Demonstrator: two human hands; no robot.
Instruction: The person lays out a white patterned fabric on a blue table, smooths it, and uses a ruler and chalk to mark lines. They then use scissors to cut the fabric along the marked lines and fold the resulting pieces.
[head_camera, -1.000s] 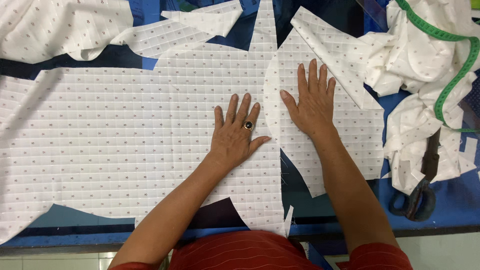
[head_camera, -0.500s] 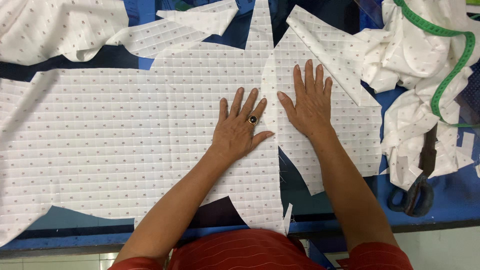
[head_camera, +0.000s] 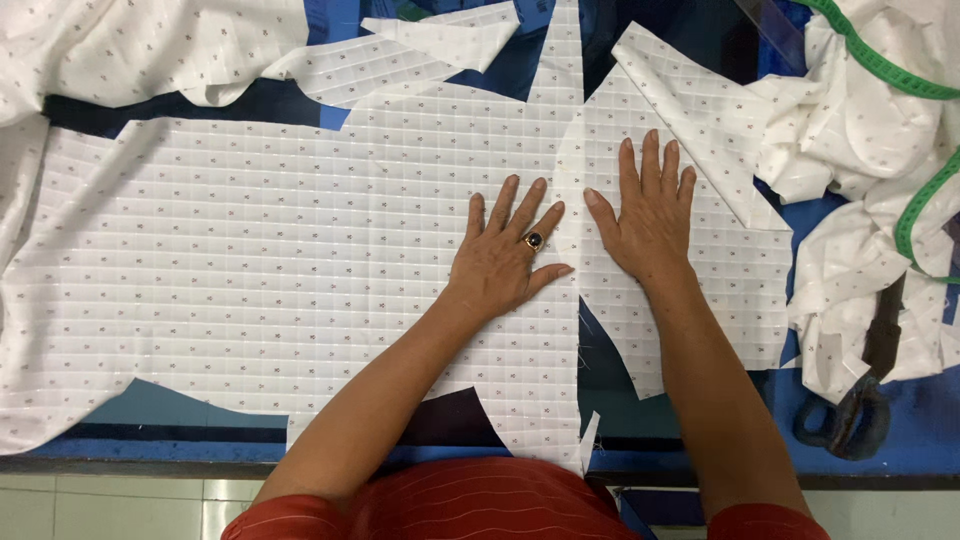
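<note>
Fingers of both hands lie spread flat, gripping nothing — left hand (head_camera: 505, 262) on the large checked fabric panel (head_camera: 250, 260), right hand (head_camera: 648, 215) on the smaller cut piece (head_camera: 700, 260) just right; edges seemingly touching between them, running near-to-far.

Thin woven cloth (head_camera: 250, 250), white and matt, marked with a fine raised grid and small dark motifs, lying smooth and flat. Same cloth in the cut piece (head_camera: 690, 250) just beside it, edges clean with a few loose threads at the lower tip. Softer, crumpled scraps (head_camera: 860, 200) of that cloth at the far side, creased and folded. Blue table (head_camera: 900, 450) underneath, smooth with a slight sheen, like laminate or plastic. Green tape measure (head_camera: 880, 65), flexible and faintly glossy. Scissors (head_camera: 850, 415) with dark, dull handles, worn-looking. Ring (head_camera: 534, 241) of yellow metal with a dark polished stone. Pale glazed floor tiles (head_camera: 100, 505) below. Red ribbed knit shirt (head_camera: 480, 505), matt.
</note>
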